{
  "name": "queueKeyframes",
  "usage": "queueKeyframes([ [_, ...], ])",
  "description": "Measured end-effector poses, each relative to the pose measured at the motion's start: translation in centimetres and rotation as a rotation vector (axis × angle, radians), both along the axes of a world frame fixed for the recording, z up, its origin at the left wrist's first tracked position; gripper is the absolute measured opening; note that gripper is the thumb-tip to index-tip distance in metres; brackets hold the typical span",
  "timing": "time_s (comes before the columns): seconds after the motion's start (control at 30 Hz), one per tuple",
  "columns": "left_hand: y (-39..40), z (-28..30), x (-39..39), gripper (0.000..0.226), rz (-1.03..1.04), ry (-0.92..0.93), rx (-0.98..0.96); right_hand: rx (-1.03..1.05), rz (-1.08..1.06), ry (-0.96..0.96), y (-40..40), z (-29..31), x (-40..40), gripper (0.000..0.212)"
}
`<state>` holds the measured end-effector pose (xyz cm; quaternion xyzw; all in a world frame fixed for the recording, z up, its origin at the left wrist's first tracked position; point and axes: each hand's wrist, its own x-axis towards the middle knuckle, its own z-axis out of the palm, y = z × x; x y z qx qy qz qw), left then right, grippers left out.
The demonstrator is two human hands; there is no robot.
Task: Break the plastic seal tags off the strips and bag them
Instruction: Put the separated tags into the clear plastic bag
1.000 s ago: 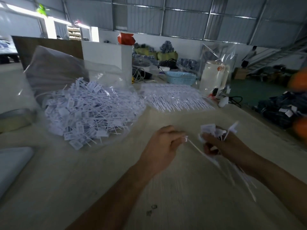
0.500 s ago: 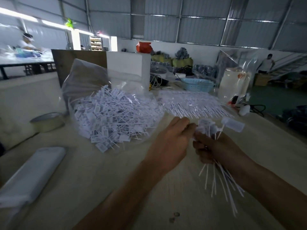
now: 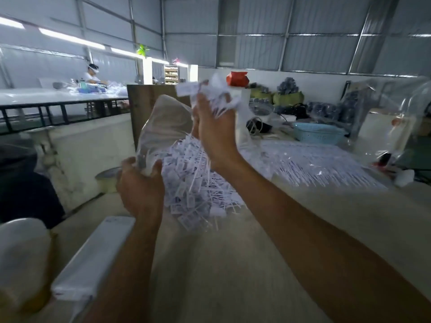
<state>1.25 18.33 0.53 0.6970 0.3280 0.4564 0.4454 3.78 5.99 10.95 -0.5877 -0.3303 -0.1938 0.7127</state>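
**White seal tags going over the mouth of a clear bag**

White plastic is filling the middle of the view: a clear bag [image 3: 163, 127] is lying on the pale table [image 3: 233, 264], and a heap of loose seal tags [image 3: 193, 183] is sitting inside it and spilling toward the near edge. The left hand [image 3: 140, 190] is gripping the bag's near-left rim, thumb and fingers curled round a fold of the film and holding the mouth up. The right hand [image 3: 214, 127] is raised above the heap, its fingers closing round a bunch of tags [image 3: 210, 94] whose heads are sticking up past the knuckles while thin tails are hanging down under the palm. The two hands are apart, the right one higher and farther from the camera than the left.

Just right of the bag, flat strips of unbroken tags [image 3: 321, 169] are lying spread across the table under clear film. Behind them a light blue basket [image 3: 317, 134] is standing. A roll of tape [image 3: 107, 180] is sitting just left of the left hand, and a flat white packet [image 3: 93, 259] is lying along the table's near-left edge. At a far table another person [image 3: 92, 74] is sitting at work.
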Motion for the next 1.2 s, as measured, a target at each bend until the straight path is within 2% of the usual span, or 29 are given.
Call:
queueKeyframes([
  [0.03, 0.6, -0.1, 0.7, 0.041, -0.075, -0.037, -0.081, -0.284, -0.071, -0.158, 1.6, -1.6, 1.3, 0.02],
  [0.07, 1.1, 0.2, 1.3, 0.033, -0.118, -0.085, -0.137, -0.639, -0.129, -0.319, 2.4, -3.4, 3.1, 0.039],
  [0.13, 2.0, 1.2, 2.1, 0.03, -0.082, -0.136, -0.149, -1.248, -0.263, -0.625, 2.1, -6.3, 7.4, 0.061],
  [0.17, 2.0, 1.7, 2.4, 0.03, -0.027, -0.157, -0.127, -1.406, -0.331, -0.675, 1.5, -6.9, 9.2, 0.064],
  [0.2, 2.0, 1.9, 2.5, 0.031, 0.023, -0.181, -0.1, -1.479, -0.381, -0.656, 1.0, -7.0, 10.6, 0.065],
  [0.33, 1.0, 1.0, 2.5, 0.032, 0.127, -0.27, -0.024, -1.464, -0.662, -0.47, 2.1, -4.8, 15.3, 0.075],
  [0.4, 0.1, 0.7, 2.5, 0.032, 0.114, -0.33, -0.006, -1.439, -0.663, -0.363, 4.6, -4.4, 15.8, 0.075],
  [0.47, -0.5, 0.6, 2.4, 0.033, 0.093, -0.369, 0.021, -1.516, -0.558, -0.304, 7.4, -5.7, 15.7, 0.074],
  [0.53, -0.9, 0.1, 2.3, 0.033, 0.085, -0.356, 0.027, -1.67, -0.446, -0.322, 8.8, -6.3, 15.6, 0.076],
  [0.67, -0.9, -0.4, 2.3, 0.029, 0.125, -0.343, 0.016, -1.804, -0.273, -0.363, 7.8, -3.0, 15.7, 0.091],
  [0.77, -1.6, -0.3, 2.5, 0.017, 0.097, -0.359, 0.036, -1.975, -0.351, -0.48, 5.4, -1.6, 14.8, 0.096],
  [0.87, -2.6, -0.6, 2.4, 0.015, 0.066, -0.326, 0.112, -2.014, -0.376, -0.572, 3.4, -1.5, 12.9, 0.093],
  [0.97, -3.2, -0.9, 2.1, 0.026, 0.025, -0.308, 0.22, -1.913, -0.425, -0.66, 1.1, -3.0, 10.3, 0.072],
  [1.07, -3.3, -1.4, 1.8, 0.028, -0.001, -0.278, 0.507, -1.614, -0.471, -0.865, -1.9, -5.7, 6.5, 0.064],
  [1.13, -3.6, -1.4, 1.5, 0.031, 0.025, -0.233, 0.675, -1.445, -0.402, -0.89, -4.5, -7.8, 3.5, 0.064],
  [1.2, -4.3, -1.4, 1.2, 0.037, 0.0, -0.176, 0.762, -1.326, -0.349, -0.856, -7.9, -9.7, 0.2, 0.059],
])
